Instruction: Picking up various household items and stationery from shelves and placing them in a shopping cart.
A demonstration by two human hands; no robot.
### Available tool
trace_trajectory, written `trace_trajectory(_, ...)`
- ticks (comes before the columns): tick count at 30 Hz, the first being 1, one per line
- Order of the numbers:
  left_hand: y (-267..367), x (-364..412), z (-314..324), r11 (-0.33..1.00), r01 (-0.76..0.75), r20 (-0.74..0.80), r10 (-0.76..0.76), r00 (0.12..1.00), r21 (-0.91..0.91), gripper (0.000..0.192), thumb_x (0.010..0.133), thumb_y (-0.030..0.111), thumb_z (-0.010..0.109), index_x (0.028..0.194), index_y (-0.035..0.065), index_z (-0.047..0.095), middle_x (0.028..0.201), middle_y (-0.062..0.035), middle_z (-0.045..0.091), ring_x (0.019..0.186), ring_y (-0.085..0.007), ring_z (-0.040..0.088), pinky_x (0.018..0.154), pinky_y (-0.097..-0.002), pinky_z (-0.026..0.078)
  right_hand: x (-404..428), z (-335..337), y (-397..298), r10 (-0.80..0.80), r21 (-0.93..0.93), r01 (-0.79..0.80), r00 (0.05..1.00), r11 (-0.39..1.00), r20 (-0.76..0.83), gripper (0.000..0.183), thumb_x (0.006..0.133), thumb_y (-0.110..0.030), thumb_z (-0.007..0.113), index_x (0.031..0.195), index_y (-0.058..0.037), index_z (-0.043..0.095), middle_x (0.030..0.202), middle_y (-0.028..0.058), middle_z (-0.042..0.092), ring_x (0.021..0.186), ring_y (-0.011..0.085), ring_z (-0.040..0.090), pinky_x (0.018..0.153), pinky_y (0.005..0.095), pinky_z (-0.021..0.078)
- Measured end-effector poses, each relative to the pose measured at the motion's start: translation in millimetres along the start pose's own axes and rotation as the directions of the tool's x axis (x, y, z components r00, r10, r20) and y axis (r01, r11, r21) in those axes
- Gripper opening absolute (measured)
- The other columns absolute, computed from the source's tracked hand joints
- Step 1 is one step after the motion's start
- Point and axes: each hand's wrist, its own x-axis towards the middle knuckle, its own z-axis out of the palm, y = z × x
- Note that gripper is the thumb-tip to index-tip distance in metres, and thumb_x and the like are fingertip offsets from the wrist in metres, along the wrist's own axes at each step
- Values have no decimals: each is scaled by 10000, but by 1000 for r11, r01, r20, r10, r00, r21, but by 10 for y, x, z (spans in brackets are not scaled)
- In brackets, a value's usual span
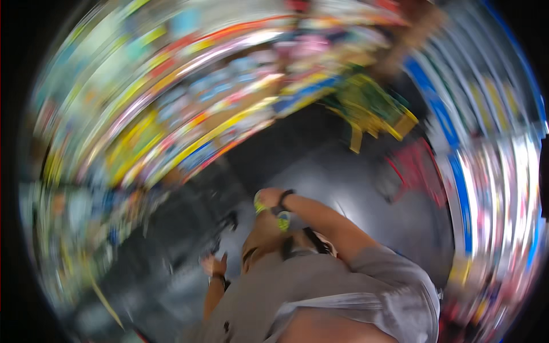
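Note:
My left hand point(214, 264) is at the lower left, over the dark floor, with its fingers apart and nothing seen in it. A band is on its wrist. My right hand point(271, 198) reaches forward in front of my body, with a dark band on the wrist; its fingers are blurred. A yellow-green item point(259, 203) shows at its fingertips, and another yellow-green patch point(283, 221) lies just below the wrist. They may be my shoes; whether the right hand touches either cannot be told.
Blurred store shelves point(184, 124) full of colourful goods curve along the left and top. More shelving point(493, 184) stands at the right. A yellow and green cart or rack point(369, 103) is at the upper right, with a red, basket-like object point(414, 169) below it. The floor point(334, 180) is dark and shiny.

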Motion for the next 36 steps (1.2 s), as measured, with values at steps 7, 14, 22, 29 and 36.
trace_trajectory(7,170,-440,-454,841,476,344,-381,858,-258,927,751,600,619,1449,117,247,1522,-189,117,1412,-389,-95,1085,-627,52,853,-371,-738,-275,232,263,961,937,20,254,861,-242,578,973,-30,661,924,179,674,862,303,659,798,375,510)
trace_trajectory(14,338,-133,-469,648,618,316,-532,785,-444,757,756,526,620,1363,115,430,1491,-150,240,1424,-365,22,1095,-606,59,1967,-1032,-1158,-80,771,-7,994,637,76,299,880,-234,616,1121,-59,592,1007,64,660,873,137,623,751,277,483)
trace_trajectory(22,442,658,-1216,768,191,-498,-560,662,-611,542,755,228,688,1243,91,494,1269,-219,464,1177,-396,417,999,-488,326,3089,-1310,-2245,-129,979,103,988,178,-80,321,854,-247,611,1122,-85,539,1104,33,570,1055,140,515,879,333,398)
trace_trajectory(29,506,1800,-2089,505,190,-244,-671,700,-842,480,807,232,658,1239,77,519,1310,-184,443,1243,-355,386,1048,-424,320,3577,-1100,-2818,3,877,-12,1000,480,12,554,818,-251,673,1281,-21,472,1262,119,530,1110,207,523,952,334,409)
trace_trajectory(36,613,3218,-3063,568,-99,-438,-499,748,-817,535,790,207,654,1256,15,472,1298,-216,451,1217,-382,423,1035,-432,347,4787,-964,-1912,-92,904,-325,928,278,362,540,855,-438,571,1307,-160,469,1282,59,506,1137,230,486,892,455,439)
